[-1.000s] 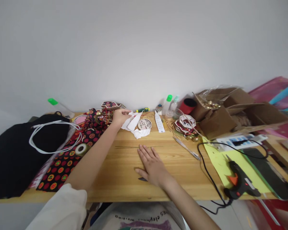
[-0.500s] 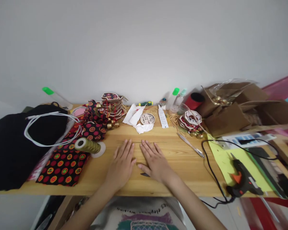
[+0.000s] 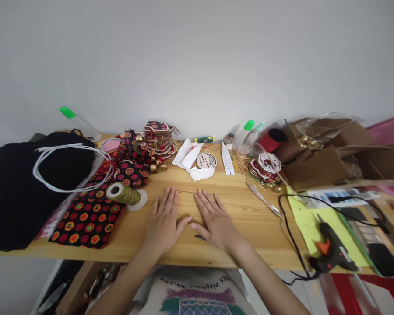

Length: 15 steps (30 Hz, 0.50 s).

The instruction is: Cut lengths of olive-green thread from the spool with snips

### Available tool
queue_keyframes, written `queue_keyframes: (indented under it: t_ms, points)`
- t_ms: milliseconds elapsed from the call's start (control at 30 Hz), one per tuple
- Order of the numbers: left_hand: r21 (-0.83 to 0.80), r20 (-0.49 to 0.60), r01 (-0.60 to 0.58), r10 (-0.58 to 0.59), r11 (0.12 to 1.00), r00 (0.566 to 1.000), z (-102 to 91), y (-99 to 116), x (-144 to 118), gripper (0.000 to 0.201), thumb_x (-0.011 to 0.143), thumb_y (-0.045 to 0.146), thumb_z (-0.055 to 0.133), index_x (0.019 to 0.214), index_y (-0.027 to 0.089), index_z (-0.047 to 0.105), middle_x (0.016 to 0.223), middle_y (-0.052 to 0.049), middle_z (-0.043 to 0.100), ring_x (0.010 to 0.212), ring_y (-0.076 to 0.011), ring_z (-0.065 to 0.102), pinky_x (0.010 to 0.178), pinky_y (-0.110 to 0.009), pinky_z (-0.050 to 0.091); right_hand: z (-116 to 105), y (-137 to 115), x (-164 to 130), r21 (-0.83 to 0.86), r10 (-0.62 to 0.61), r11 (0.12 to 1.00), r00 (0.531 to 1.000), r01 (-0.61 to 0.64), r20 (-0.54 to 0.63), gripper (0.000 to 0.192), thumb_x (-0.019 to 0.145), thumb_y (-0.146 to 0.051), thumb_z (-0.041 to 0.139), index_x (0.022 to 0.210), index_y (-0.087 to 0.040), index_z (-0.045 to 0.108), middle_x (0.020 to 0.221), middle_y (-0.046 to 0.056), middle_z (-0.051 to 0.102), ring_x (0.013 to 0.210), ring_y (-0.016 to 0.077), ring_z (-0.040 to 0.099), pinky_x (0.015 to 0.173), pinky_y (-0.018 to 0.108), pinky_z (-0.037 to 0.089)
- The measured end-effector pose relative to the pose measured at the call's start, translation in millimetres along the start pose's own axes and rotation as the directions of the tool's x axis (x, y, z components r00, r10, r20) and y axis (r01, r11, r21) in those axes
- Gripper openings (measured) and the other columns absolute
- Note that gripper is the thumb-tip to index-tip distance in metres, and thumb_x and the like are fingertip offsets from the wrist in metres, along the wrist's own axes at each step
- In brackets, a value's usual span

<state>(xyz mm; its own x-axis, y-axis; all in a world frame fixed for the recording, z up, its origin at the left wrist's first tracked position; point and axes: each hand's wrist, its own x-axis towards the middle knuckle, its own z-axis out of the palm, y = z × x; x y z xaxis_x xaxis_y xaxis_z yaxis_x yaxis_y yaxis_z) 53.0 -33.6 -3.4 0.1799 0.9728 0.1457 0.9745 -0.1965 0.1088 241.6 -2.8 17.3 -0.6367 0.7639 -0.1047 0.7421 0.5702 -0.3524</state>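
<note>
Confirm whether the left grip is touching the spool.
Apart. The head view shows a narrow strip of bare tabletop between the spool's white flange and the left grip, which lies flat with fingers extended.

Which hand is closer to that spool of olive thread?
Left. The left hand lies palm-down just right of the spool; the right hand, also palm-down, is farther right, beyond the left.

L hand (image 3: 162, 227), R hand (image 3: 218, 225) flat on wd tbl (image 3: 269, 238) | thin cord (image 3: 187, 192) @ fingertips (image 3: 200, 195) | olive spool (image 3: 128, 197) L side
</note>
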Motion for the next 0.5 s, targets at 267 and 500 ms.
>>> queue_keyframes:
  t_ms: [267,500]
  points:
    - [0.007,0.002,0.047,-0.047,0.999,0.999,-4.0,3.2,6.3,0.066,0.086,0.051,0.032,0.135,0.007,0.038,0.140,-0.017,0.040,0.133,-0.0303,0.031,0.104,-0.049,0.032,2.1,0.0,0.0,-0.015,0.006,1.000,1.000,-0.006,-0.006,0.076,0.089,-0.060,0.023,0.144,-0.009,0.020,0.150,0.011,0.016,0.140,0.0206,0.011,0.113,0.044,0.012]
    - [0.010,-0.023,0.081,-0.080,0.997,0.997,-1.2,5.3,8.0,0.067,0.086,0.051,0.033,0.136,0.006,0.036,0.142,-0.019,0.037,0.133,-0.0311,0.030,0.105,-0.051,0.031,4.0,0.0,-0.2,-0.030,0.002,1.000,0.999,-0.003,-0.034,0.074,0.089,-0.059,0.024,0.146,-0.012,0.017,0.151,0.009,0.016,0.140,0.0209,0.011,0.113,0.044,0.013]
